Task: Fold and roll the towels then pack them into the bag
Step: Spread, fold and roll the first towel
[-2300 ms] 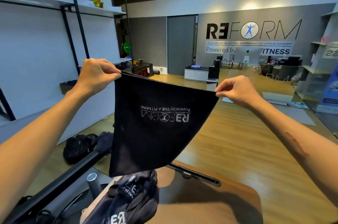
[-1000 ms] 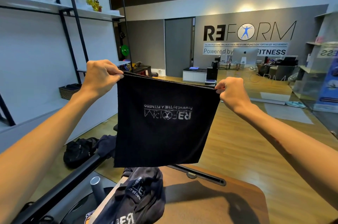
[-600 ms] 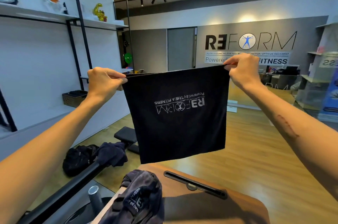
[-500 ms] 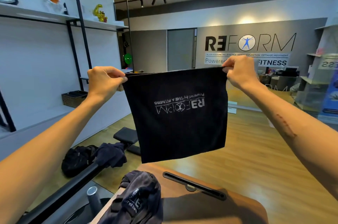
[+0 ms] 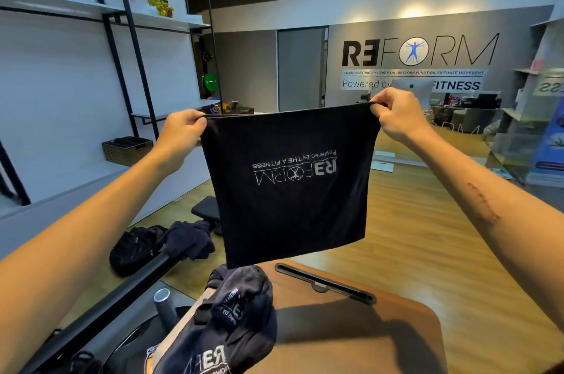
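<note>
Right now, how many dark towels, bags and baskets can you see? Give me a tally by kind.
Black towel held up by left hand and right hand: 1
Crumpled towel heaps, count inside unclear: 2, one on the wooden table, one on the black bar
Black bag on the floor: 1
Wicker basket: 1
Total: 5
</note>
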